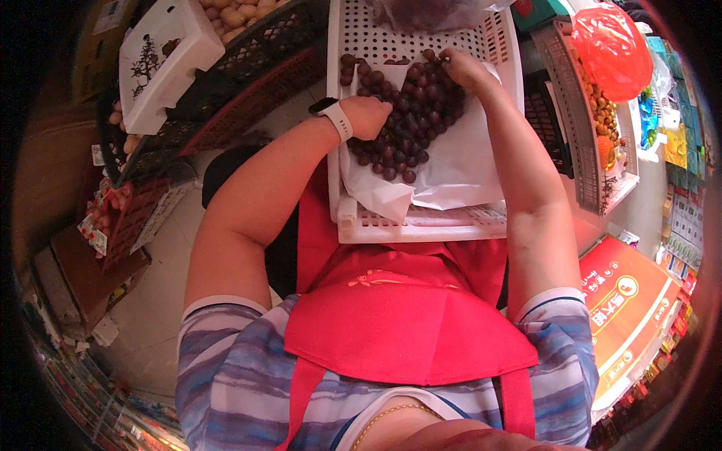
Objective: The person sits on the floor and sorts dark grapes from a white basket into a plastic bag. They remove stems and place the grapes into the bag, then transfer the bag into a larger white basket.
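Bunches of dark red grapes (417, 113) lie on white paper (462, 169) inside a white perforated plastic crate (423, 232) in front of me. My left hand (369, 116), with a watch (338, 118) on its wrist, touches the left part of the grapes; its curled fingers partly hide what they grip. At the upper right edge of the bunch is my right hand (463, 69), thumb and fingertips close together against a grape; whether it pinches one is unclear. A clear plastic bag (428, 14) with dark contents sits at the crate's far end.
To the left, a white foam box (169, 67) with bare grape stems (145, 65) rests over dark crates, near potatoes (237, 17). On the right stand a crate of small orange fruit (602, 107), a red plastic bag (612, 53) and an orange printed carton (626, 310).
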Tool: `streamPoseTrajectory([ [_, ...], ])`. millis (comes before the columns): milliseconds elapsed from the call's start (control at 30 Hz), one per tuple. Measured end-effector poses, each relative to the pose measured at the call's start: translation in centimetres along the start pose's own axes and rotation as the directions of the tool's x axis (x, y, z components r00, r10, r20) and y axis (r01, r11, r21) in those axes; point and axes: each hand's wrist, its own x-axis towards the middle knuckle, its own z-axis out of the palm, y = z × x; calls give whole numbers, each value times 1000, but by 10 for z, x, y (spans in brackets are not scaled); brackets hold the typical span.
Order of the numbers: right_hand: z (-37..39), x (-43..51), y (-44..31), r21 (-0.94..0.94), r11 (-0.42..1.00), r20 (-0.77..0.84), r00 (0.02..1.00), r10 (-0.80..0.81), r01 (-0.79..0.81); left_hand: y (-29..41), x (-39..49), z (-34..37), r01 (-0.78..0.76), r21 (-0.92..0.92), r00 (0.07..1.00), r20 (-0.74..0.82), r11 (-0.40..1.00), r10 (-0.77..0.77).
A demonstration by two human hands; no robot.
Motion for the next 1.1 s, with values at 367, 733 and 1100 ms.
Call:
streamPoseTrajectory([
  [367, 9, -5, 15, 134, 991, 11, 1000, -11, 10, 20, -9, -10, 29, -46, 1000, 14, 999, -28],
  [733, 23, 7, 26, 422, 906, 62, 998, -11, -16, -3, 16, 1, -35, -374, 987, -156, 927, -25],
  [1100, -6, -34, -10, 690, 651, 447, 894, -38, -317, 0, 35, 3, 7, -798, 932, -213, 603, -293],
])
